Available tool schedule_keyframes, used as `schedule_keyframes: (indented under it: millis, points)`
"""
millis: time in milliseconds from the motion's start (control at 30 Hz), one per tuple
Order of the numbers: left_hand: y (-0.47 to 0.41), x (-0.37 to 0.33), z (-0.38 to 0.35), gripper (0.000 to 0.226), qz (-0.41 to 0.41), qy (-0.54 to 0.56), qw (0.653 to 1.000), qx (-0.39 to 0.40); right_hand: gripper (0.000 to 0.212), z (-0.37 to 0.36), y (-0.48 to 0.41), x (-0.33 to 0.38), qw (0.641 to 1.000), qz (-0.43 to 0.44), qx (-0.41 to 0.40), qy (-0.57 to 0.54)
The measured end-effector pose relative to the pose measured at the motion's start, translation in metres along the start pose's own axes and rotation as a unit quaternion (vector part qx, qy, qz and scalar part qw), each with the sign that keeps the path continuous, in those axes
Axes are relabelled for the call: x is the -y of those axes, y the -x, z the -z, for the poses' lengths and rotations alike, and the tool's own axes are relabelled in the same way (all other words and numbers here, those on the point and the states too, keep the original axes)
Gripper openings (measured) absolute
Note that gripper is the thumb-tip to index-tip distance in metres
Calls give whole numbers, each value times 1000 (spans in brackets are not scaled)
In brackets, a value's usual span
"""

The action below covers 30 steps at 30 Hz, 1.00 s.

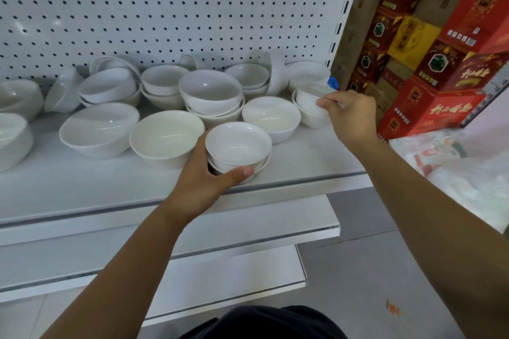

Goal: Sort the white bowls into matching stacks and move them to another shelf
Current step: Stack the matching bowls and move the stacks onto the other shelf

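Observation:
Several white bowls crowd the top shelf (303, 157), some nested, some tipped on their sides. My left hand (203, 181) grips a small stack of two nested bowls (238, 146) near the shelf's front edge. My right hand (349, 113) pinches the rim of a small bowl (309, 100) that sits inside another bowl at the shelf's right end. Two wide, shallow bowls (165, 136) stand just left of my left hand, and a medium bowl (271, 115) lies between my two hands.
A white pegboard (165, 8) backs the shelf. Two lower white shelves (248, 228) jut out below. Red and yellow cartons (429, 63) are stacked to the right, with white plastic bags (454, 168) in front of them. Grey floor lies at the lower right.

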<state>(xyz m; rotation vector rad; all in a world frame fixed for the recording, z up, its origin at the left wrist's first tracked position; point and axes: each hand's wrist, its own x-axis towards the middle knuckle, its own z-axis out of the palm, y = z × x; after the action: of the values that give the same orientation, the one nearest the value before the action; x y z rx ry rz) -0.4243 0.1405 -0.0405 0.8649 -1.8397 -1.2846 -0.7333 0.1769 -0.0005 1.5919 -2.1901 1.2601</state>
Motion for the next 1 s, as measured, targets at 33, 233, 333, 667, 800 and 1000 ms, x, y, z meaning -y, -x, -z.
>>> schedule_keyframes:
  millis: [33, 233, 333, 667, 800, 1000]
  points:
    - [0, 0, 0, 84, 0, -2, 1000, 6, 17, 0, -1, 0, 1000, -4, -6, -8]
    - [-1, 1, 2, 85, 4, -12, 1000, 26, 16, 8, -2, 14, 994, -6, -48, -98]
    - [-1, 1, 3, 85, 6, -10, 1000, 28, 11, 8, 8, 33, 984, 2, -37, -175]
    - [-3, 6, 7, 89, 0, 7, 999, 53, 7, -12, 66, 88, 955, 216, 17, -203]
    - [-4, 7, 12, 85, 0, 17, 997, 81, 8, -21, 74, 92, 954, 219, 26, -203]
    - [-4, 3, 17, 78, 3, 55, 994, 97, 8, -29, 83, 94, 956, 220, 46, -188]
